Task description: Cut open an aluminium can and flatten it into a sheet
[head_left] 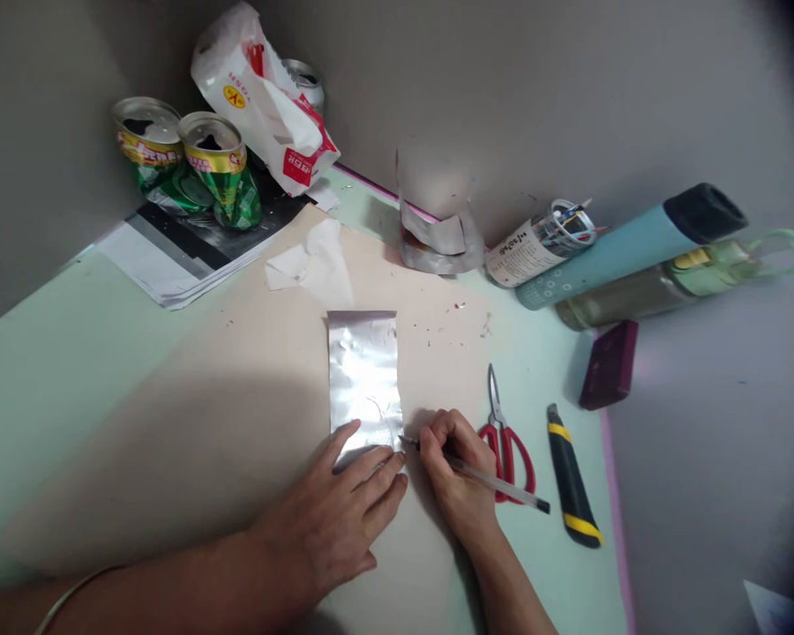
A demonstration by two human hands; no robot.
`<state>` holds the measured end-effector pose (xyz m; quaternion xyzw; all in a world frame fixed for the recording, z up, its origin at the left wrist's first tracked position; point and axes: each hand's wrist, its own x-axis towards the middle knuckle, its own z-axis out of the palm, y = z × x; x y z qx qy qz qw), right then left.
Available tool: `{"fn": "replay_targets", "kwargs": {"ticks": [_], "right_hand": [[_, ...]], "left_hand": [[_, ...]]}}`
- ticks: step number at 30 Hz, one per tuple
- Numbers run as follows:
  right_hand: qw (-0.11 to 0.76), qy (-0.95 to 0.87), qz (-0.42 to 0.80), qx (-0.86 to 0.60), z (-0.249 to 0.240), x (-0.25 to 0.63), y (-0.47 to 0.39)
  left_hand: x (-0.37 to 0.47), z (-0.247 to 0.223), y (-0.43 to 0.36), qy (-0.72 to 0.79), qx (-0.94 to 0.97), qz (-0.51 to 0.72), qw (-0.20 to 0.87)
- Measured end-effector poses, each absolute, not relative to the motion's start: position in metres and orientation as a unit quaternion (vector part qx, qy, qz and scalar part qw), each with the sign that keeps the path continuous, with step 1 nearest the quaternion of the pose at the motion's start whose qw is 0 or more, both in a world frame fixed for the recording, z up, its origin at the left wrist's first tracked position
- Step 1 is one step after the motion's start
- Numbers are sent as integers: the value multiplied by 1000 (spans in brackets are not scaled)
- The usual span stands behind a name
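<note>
A shiny silver metal sheet (363, 370) lies on the beige board (251, 441) in front of me, with faint lines marked on its lower part. My left hand (340, 516) rests flat across the sheet's near end, fingers spread. In my right hand (460, 472) is a slim pen (503, 485) with a clear barrel and dark end cap. Its tip is at the sheet's lower right edge, close to the left fingertips; whether it touches the metal I cannot tell. Just beyond the right hand lie red-handled scissors (529, 463), partly covered by that hand and the pen.
A black and yellow utility knife (573, 481) lies at right. Behind stand a pen cup (520, 256), a blue bottle (609, 251), a green bottle (641, 287) and a dark red box (609, 366). Crushed green cans (228, 185), a plastic bag (258, 97) and tissue (314, 260) are at back left.
</note>
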<state>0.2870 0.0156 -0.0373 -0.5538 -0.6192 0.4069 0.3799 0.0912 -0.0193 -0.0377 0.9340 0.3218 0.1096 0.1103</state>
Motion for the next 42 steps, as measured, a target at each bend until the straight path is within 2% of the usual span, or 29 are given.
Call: {"fn": "replay_targets", "kwargs": {"ticks": [11,18,42], "right_hand": [[357,-623,422,-553,-34,286,14],[390,-590,411,-575,-36,286,17],[384,-596,409,-574,-35,284,16]], "left_hand": [[92,-37,-18,322,934,108,112],[92,-34,-18,325,933,108,107],[93,-33,-17,324,934,106,109]]}}
